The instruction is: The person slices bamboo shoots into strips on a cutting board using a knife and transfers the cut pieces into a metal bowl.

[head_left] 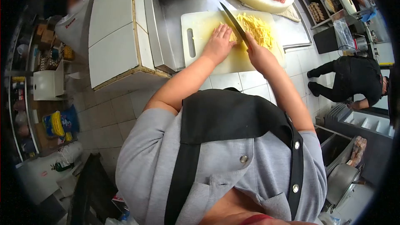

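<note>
W/ R hand [261,57] clenched round the knife [236,24], L hand [217,43] palm-down beside it (can't tell if pinching) & yellow strips [259,31] just past R, we should tuck L fingertips [226,28] & slice evenly.

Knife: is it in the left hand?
No, the right hand grips the knife, while the left hand is at the white cutting board without it.

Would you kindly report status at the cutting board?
Right hand grips knife. Yellow strips heaped on cutting board. Left hand close beside knife, possibly in the way.
</note>
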`<state>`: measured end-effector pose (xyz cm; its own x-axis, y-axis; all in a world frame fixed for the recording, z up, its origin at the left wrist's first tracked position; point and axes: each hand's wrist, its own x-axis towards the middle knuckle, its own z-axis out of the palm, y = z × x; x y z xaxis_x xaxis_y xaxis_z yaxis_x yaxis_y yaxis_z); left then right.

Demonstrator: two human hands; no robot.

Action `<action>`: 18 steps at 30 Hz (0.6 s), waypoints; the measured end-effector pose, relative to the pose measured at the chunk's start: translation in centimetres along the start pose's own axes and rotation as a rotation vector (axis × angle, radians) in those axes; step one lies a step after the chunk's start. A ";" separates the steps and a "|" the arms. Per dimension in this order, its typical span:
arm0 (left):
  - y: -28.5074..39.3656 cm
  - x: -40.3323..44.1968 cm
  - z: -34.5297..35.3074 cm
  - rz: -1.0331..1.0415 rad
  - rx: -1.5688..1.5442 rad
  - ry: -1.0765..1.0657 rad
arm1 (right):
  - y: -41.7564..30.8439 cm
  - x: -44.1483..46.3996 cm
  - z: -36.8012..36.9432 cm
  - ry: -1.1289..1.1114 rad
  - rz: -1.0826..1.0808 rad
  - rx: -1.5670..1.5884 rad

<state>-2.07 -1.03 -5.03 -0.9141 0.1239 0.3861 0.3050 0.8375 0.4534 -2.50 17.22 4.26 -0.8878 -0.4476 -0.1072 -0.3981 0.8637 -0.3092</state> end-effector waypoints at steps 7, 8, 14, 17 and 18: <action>-0.2 0.3 0.0 0.001 -0.002 -0.007 | -0.7 0.7 -0.8 -0.007 -0.008 0.015; -0.2 0.1 0.2 0.002 0.007 -0.008 | -0.7 0.4 0.1 -0.022 0.038 -0.010; -0.2 0.1 -0.2 0.005 0.010 -0.014 | -1.3 0.1 -0.9 -0.065 0.054 -0.026; 0.0 0.2 0.3 0.013 0.020 -0.010 | -1.1 1.0 0.9 -0.070 0.069 -0.074; -0.2 -0.2 0.3 0.020 0.025 0.000 | -1.1 1.2 0.3 -0.080 0.064 -0.072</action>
<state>-2.05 -1.06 -5.38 -0.9077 0.1407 0.3954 0.3168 0.8477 0.4255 -3.09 15.66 4.21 -0.8920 -0.4053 -0.2002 -0.3591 0.9044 -0.2306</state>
